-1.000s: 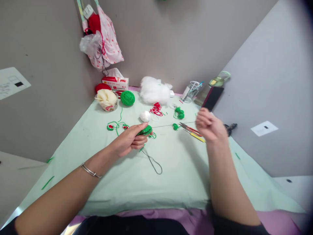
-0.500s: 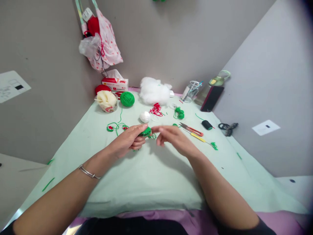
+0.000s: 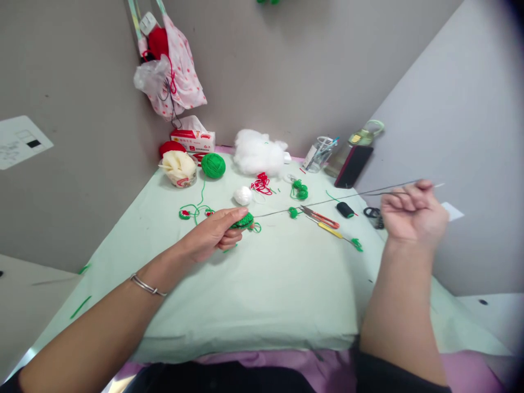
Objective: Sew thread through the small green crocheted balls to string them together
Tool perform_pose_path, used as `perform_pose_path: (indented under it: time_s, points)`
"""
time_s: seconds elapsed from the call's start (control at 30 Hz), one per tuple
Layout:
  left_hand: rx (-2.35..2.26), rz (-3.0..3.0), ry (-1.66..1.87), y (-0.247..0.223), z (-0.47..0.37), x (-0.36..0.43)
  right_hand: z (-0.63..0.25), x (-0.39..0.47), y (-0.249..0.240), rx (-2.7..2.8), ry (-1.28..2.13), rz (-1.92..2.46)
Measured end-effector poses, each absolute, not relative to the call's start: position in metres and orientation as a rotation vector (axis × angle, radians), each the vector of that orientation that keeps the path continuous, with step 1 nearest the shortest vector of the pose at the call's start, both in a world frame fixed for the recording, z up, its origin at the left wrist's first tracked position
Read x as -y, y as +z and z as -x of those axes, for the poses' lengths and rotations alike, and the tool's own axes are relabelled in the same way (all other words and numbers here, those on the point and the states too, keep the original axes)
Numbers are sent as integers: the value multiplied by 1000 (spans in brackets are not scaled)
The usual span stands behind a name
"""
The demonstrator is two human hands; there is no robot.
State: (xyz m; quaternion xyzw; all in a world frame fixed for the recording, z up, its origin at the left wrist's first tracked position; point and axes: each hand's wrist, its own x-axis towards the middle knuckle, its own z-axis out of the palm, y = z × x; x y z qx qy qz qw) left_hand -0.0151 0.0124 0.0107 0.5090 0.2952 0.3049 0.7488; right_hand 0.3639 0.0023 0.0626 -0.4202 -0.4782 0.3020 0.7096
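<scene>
- While the left hand [image 3: 213, 234] pinches the green crocheted piece [image 3: 244, 220] near the centre of the frame, its thumb lies flat on top and the other fingers are curled in underneath, no visible gap at the grip
- Right hand [image 3: 414, 215], right side of frame: fingers folded nearly into a fist round the dark thread [image 3: 278, 212], which runs taut back to the piece; thin pale tip [image 3: 439, 185] pokes out past the fingers, probably a needle, too small to be sure
- Crochet looks light, soft, squashy, not fragile; should give under the thumb and grip well, little slip
- Best hold: flat across the body, thumb over and fingers under, near where the thread comes out, so stitches don't pucker
- Thread looks thin, limp when slack, likely slippery; a hard tug could snap it or bunch the edge, so pull evenly
- Orange-handled snips [image 3: 329, 221] and yellow-handled crochet hook [image 3: 331, 230] right of centre, white yarn ball [image 3: 243, 195] just above the piece
</scene>
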Motion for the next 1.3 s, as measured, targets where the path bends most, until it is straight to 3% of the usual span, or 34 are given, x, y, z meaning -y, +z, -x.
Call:
perform_pose_path:
  time_s: [0.13, 0.23, 0.3, 0.43, 0.57, 1.3]
  points:
    - [-659, -1128, 666, 11, 16, -13, -337, -4, 54, 1520, 881, 1349]
    - [-661, -1137, 669, 9, 15, -13, -305, -11, 44, 1674, 630, 1670]
    - [-666, -1141, 669, 6, 14, -13, -281, -11, 39, 1607, 559, 1556]
    - [-679, -1160, 659, -1, 11, -12, -233, 0, 29, 1684, 1016, 1152]
    - [-693, -1214, 640, -5, 7, -12, -200, 11, 15, 1834, 1204, 1120]
    - [-832, -1158, 995, 0, 10, -17, -195, 7, 2, 1863, 868, 1191]
